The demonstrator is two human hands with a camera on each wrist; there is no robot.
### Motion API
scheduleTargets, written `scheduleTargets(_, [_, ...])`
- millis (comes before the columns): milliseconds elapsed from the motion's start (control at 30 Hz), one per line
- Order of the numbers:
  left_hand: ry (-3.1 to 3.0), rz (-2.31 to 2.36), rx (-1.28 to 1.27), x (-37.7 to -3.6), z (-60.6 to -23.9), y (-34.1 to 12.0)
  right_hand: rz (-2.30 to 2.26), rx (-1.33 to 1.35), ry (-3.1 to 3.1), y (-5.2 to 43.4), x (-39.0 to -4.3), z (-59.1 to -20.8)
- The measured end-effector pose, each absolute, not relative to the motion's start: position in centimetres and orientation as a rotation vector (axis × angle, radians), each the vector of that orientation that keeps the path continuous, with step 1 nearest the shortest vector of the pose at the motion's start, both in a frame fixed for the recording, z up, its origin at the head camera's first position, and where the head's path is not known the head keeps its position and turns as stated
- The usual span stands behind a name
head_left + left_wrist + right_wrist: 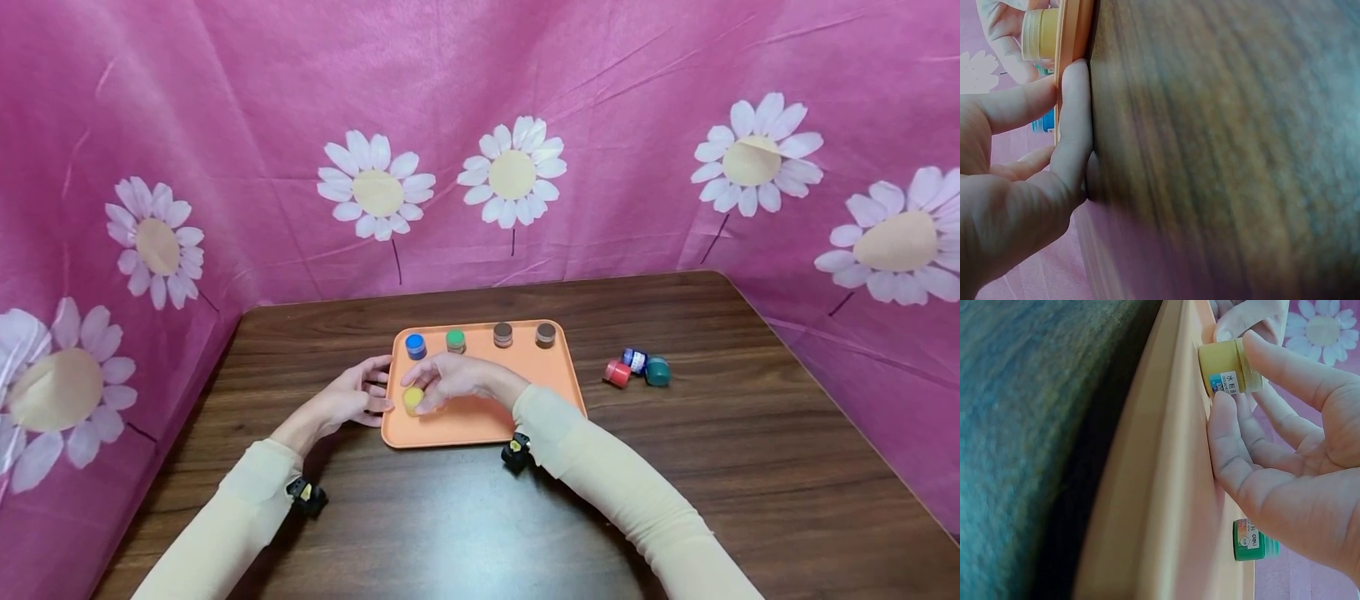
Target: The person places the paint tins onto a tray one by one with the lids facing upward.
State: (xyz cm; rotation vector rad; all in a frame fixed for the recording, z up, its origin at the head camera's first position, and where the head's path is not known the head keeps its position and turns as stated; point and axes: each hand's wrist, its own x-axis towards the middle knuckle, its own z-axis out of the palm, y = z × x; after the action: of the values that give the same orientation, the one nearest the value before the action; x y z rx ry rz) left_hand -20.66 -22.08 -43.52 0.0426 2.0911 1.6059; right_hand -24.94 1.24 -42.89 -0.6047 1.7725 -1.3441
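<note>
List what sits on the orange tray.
On the orange tray: blue jar, green jar, two brown jars along the back, and a yellow jar held by the right hand, which covers some tray floor.

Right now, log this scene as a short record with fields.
Surface: dark wooden table
Tray: orange tray on the table
Right hand: right hand pinches a yellow jar standing on the tray
Left hand: left hand touches the tray's left edge with straight fingers
Back row on tray: blue jar, green jar, two brown jars
Off tray, to the right: red, dark blue and teal jars, the red one on its side
</note>
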Motion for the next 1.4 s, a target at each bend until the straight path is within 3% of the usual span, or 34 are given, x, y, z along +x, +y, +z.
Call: scheduleTargets(1400, [2.103,1.597,0.053,-20.6,-43.7,-22.0,-1.291,-0.627,1.829,2.7,-24.7,-42.2])
